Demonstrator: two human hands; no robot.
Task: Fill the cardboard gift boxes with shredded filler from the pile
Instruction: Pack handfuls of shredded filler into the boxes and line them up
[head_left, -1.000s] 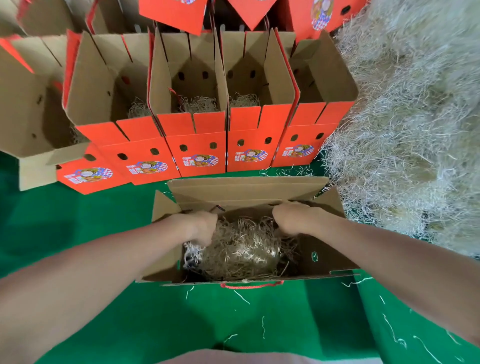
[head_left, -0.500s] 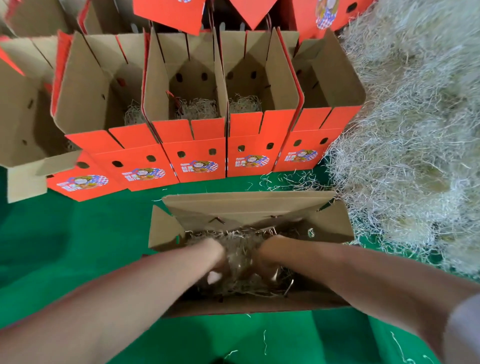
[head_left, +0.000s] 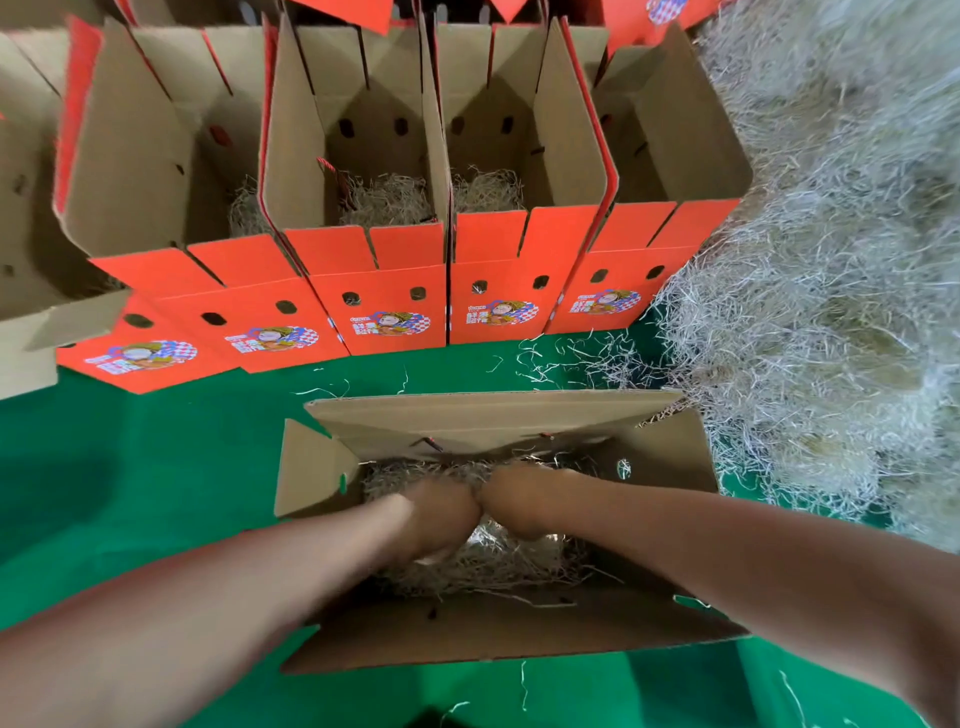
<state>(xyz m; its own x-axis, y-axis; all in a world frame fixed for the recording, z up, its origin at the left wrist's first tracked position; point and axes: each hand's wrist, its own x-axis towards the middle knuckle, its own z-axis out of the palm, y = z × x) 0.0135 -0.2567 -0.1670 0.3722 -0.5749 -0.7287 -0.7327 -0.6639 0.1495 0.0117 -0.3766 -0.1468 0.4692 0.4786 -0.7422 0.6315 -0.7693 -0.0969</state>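
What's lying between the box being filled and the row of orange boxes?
Bare green surface with a few stray filler strands, shown in the head view.

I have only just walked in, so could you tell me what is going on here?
A person has the left hand and right hand down in the shredded filler inside the nearest cardboard box; the fingers are hidden. Behind it a row of orange boxes stands open, some with filler at the bottom. The filler pile lies on the right.
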